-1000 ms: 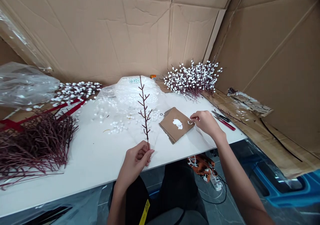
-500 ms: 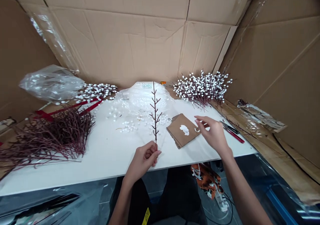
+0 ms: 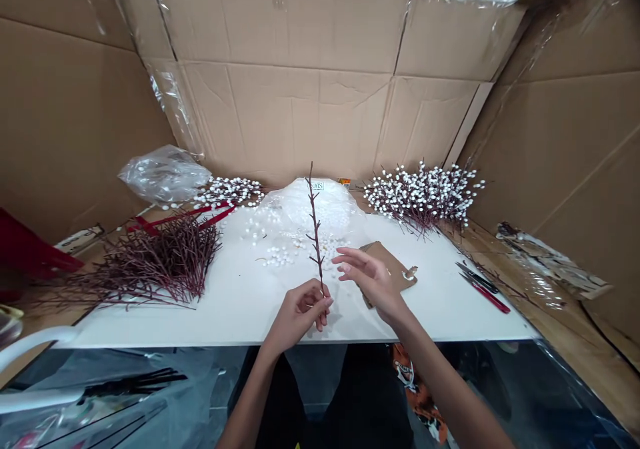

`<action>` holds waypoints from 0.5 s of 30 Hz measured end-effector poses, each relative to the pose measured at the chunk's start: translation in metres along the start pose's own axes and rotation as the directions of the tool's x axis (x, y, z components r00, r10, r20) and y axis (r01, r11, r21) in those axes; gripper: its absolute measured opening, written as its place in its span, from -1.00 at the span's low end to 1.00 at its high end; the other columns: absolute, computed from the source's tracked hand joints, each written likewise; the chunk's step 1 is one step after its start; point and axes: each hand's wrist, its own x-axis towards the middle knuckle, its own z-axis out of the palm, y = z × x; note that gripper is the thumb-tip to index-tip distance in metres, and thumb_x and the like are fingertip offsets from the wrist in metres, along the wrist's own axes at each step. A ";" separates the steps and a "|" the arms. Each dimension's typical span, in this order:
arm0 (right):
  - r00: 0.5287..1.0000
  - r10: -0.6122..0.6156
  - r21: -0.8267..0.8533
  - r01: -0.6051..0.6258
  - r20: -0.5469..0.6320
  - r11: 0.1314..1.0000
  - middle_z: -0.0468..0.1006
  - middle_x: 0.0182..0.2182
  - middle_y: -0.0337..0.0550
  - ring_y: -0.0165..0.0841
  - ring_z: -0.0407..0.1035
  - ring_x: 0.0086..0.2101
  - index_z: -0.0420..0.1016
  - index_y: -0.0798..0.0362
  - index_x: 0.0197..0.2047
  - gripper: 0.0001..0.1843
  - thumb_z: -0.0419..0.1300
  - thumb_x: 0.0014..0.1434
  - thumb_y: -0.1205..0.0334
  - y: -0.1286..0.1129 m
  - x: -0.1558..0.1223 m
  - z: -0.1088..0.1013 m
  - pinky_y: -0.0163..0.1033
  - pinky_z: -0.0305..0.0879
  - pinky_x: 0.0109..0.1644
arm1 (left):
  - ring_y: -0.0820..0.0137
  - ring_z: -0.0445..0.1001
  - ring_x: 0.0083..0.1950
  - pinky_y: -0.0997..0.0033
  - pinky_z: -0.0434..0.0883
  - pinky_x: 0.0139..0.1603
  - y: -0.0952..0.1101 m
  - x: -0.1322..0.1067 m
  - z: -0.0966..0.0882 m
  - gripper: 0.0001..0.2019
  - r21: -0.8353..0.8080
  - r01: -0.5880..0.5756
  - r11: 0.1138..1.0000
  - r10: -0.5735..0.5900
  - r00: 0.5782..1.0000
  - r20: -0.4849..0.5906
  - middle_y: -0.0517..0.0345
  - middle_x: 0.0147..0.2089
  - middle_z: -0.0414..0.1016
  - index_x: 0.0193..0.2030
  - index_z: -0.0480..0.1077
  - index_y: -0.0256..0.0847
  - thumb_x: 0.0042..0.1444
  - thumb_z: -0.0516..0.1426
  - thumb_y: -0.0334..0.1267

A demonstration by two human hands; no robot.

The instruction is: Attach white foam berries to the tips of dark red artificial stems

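Note:
My left hand (image 3: 304, 310) pinches the lower end of a brown artificial twig (image 3: 317, 228), holding it upright with its short side stubs bare. To the right of the twig is my right hand (image 3: 369, 279), fingers stretched and apart, with no object visible in it. It does not touch the twig and partly covers a folded piece of cardboard (image 3: 395, 266) lying on the table (image 3: 240, 322). Loose white foam berries (image 3: 280, 256) lie behind the twig, in front of a clear plastic bag (image 3: 305, 206) that holds more of them.
A heap of bare brown twigs (image 3: 165, 259) lies at left. Finished-looking white-berry branches (image 3: 423, 192) are piled at back right, and more berry stems (image 3: 230, 190) lie beside a crumpled plastic bag (image 3: 165, 172). Tweezers and a red-handled tool (image 3: 493, 297) rest at right. Cardboard walls (image 3: 300, 129) surround the table.
My right hand has moved left from the cardboard's right side toward the twig, and its fingers have spread. The twig has turned and tilts slightly. The camera view has shifted.

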 end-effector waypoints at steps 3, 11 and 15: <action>0.990 0.140 0.268 -0.136 0.004 0.954 0.59 -0.21 -0.07 -0.29 0.42 -0.12 0.58 0.06 -0.17 -0.65 0.36 -0.05 0.09 -0.007 0.003 0.021 -0.23 0.38 -0.08 | 0.53 0.36 -0.55 0.52 0.38 -0.53 0.003 0.001 0.000 -0.76 -0.002 -0.041 0.999 0.041 0.999 0.005 0.28 -0.52 0.30 -0.37 0.29 -0.26 0.11 0.16 -0.11; 0.983 0.183 0.460 -0.176 0.029 0.870 0.48 -0.51 -0.22 -0.54 0.23 -0.63 0.51 0.11 -0.43 -0.66 0.38 -0.12 0.00 -0.024 0.012 0.054 -0.42 0.06 -0.66 | 0.52 0.36 -0.56 0.50 0.37 -0.54 0.005 0.008 0.002 -0.77 0.033 -0.126 0.991 0.127 0.991 -0.039 0.26 -0.55 0.33 -0.39 0.27 -0.26 0.12 0.15 -0.15; 0.988 0.152 0.460 -0.119 -0.035 0.880 0.44 -0.53 -0.28 -0.57 0.21 -0.64 0.51 0.10 -0.39 -0.65 0.37 -0.10 -0.01 -0.031 0.014 0.060 -0.44 0.05 -0.69 | 0.51 0.36 -0.56 0.50 0.38 -0.54 0.012 0.013 0.003 -0.74 0.091 -0.190 0.978 0.198 0.977 -0.082 0.25 -0.55 0.32 -0.42 0.26 -0.26 0.13 0.13 -0.11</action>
